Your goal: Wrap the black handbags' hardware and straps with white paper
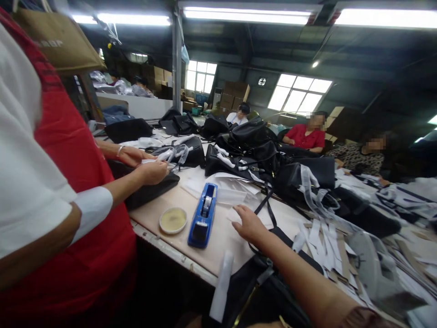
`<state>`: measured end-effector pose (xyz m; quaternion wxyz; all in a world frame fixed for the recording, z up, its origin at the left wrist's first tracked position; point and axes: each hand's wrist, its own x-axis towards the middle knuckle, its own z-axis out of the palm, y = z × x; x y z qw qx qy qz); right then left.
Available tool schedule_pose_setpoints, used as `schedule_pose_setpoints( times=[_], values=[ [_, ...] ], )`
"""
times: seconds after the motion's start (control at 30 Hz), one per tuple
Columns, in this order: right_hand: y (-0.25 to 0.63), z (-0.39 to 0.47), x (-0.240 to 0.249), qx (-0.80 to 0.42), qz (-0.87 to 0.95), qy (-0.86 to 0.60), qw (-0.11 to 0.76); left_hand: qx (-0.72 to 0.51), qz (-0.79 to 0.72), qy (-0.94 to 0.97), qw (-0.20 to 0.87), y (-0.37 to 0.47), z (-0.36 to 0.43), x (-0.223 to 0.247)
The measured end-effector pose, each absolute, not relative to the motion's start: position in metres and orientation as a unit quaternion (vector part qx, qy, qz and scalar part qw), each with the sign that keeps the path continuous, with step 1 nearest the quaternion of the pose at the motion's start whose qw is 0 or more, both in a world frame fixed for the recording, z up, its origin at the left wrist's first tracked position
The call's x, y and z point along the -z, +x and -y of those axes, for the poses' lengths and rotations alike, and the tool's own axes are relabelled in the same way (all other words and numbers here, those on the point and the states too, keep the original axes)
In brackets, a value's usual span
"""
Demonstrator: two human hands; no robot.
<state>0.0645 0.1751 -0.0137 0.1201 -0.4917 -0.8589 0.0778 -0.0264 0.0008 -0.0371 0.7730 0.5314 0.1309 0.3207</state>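
My right hand (251, 226) reaches over the table from the lower right, its fingers apart. Its fingertips are close to white paper sheets (235, 189), and I cannot tell whether they touch. Left of it stands a blue tape dispenser (202, 216), with a round dish (173, 220) of yellowish stuff beside that. Below my forearm lies a black bag (252, 291) with a gold zipper and a white-wrapped strap or handle (221, 287). Only a sliver of skin, perhaps my left hand (264, 325), shows at the bottom edge; its fingers are hidden.
At left, a co-worker in a red apron (78, 159) handles clear wrapping (174, 154) at a black bag. Black bags (252, 132) crowd the table's middle. Paper strips (327, 246) and a grey machine-like object (370, 264) are at right. Several people sit across.
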Motion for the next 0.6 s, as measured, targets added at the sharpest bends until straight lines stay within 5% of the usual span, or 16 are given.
schedule_pose_setpoints(
  times=[0.37, 0.6],
  values=[
    [0.019, -0.263, 0.018, 0.083, 0.812, -0.56, 0.142, -0.483, -0.211, 0.517, 0.675, -0.32, -0.155, -0.101],
    [0.005, -0.259, -0.001, 0.107, 0.851, -0.499, 0.123, -0.46, -0.254, 0.504, 0.685, -0.24, -0.112, -0.056]
  ],
)
